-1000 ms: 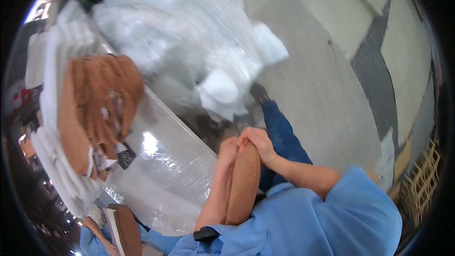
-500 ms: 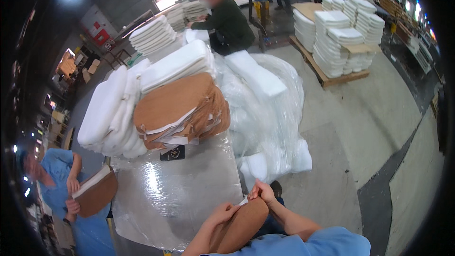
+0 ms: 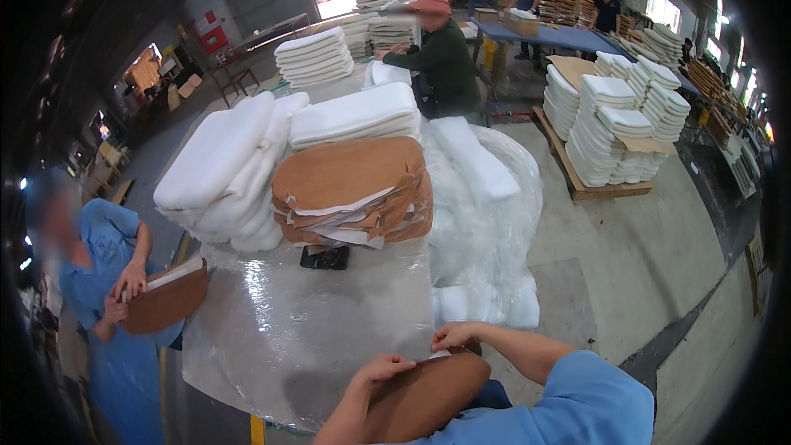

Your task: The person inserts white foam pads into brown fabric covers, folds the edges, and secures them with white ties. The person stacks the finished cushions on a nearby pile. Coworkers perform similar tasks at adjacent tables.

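A rounded brown cushion (image 3: 432,391) stands against my body at the table's near edge, with a white strip (image 3: 437,355) showing along its upper edge. My left hand (image 3: 387,367) is closed on that edge, fingers pinching the material. Farther along the same edge, toward the right, my right hand (image 3: 456,335) grips with its fingers bent; part of its grip is hidden. The wrapped table (image 3: 329,330) lies just beyond. On it sit a pile of brown covers (image 3: 354,185) with white lining and a dark phone (image 3: 325,258).
White padding stacks (image 3: 214,152) stand behind the brown pile. Plastic-wrapped white padding (image 3: 486,231) bulges off the table's right side. A co-worker in blue (image 3: 111,239) holds another brown cushion (image 3: 169,301) at left; a person in dark green (image 3: 449,66) works beyond. A loaded pallet (image 3: 610,189) stands far right.
My right hand has come down closer to the cushion's edge, its elbow swung out to the right. The view has tilted up, showing more people in the background.
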Demonstrator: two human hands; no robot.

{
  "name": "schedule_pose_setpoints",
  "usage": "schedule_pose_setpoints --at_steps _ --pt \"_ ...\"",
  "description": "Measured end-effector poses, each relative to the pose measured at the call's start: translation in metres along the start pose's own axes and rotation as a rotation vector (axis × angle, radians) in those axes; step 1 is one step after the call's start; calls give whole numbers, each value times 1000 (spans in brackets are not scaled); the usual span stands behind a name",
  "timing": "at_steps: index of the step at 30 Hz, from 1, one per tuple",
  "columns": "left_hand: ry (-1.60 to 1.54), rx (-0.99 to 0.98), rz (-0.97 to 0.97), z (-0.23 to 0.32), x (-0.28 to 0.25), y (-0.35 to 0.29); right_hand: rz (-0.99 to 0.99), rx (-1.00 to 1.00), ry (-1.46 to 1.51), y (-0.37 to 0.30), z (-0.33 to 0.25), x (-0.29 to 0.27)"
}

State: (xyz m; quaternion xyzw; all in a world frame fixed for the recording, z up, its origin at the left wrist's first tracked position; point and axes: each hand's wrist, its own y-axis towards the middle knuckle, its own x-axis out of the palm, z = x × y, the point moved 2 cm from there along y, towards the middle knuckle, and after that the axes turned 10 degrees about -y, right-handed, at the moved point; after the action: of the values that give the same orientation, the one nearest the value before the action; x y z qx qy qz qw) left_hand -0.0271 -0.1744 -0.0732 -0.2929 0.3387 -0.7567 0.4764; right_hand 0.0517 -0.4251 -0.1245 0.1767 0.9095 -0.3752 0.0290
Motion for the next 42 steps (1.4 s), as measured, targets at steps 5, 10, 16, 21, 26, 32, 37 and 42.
schedule_pose_setpoints --at_steps 5,10,16,21,26,32,37,42 --pt "-131 400 333 -3 15 -15 266 -93 -426 -2 -6 11" --pt "158 306 367 -20 2 -29 -124 -150 210 -19 -54 9" --pt "439 418 644 -30 16 -29 76 -115 -585 -16 -67 3" --pt "527 497 774 -38 23 -21 266 -122 -673 -2 -56 23" --pt "436 624 830 -14 -7 14 249 -86 -686 2 -48 56" --pt "576 527 640 -44 -10 -38 298 -75 -734 10 -64 23" --pt "593 362 679 -77 -24 -66 288 -66 -745 17 -55 22" --pt "526 241 720 -86 -23 -65 337 -68 -783 19 -59 26"
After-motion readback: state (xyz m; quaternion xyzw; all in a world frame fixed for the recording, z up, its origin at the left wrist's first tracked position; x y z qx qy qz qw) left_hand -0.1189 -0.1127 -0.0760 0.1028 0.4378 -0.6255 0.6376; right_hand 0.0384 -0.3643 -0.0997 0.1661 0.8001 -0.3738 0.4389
